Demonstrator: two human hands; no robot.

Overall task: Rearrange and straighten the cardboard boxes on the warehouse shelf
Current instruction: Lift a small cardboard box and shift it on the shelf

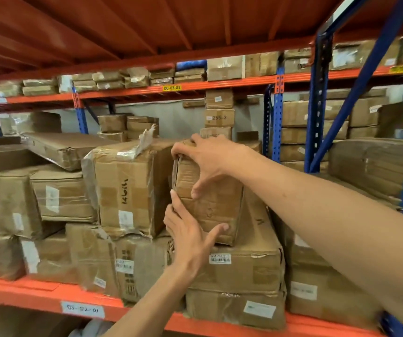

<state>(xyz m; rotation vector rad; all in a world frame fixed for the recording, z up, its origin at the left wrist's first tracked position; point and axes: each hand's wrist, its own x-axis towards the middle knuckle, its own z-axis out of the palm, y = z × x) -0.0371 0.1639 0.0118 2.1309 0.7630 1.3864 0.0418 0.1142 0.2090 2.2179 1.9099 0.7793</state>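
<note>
A small dented cardboard box [214, 210] stands on top of a long flat box [246, 261] in the middle of the shelf. My right hand [210, 159] grips its upper left corner from above, thumb on the front face. My left hand [188, 235] clasps its lower left edge, fingers along the side and thumb on the front. To its left, nearly touching, stands a bigger taped box [127, 190] with handwriting and torn tape on top.
Stacked cardboard boxes [61, 198] fill the shelf at left, with a flat box [66, 147] lying tilted on them. The orange front beam [37, 295] runs below. A blue upright [317, 105] and more boxes [371, 164] are at right. An orange deck hangs overhead.
</note>
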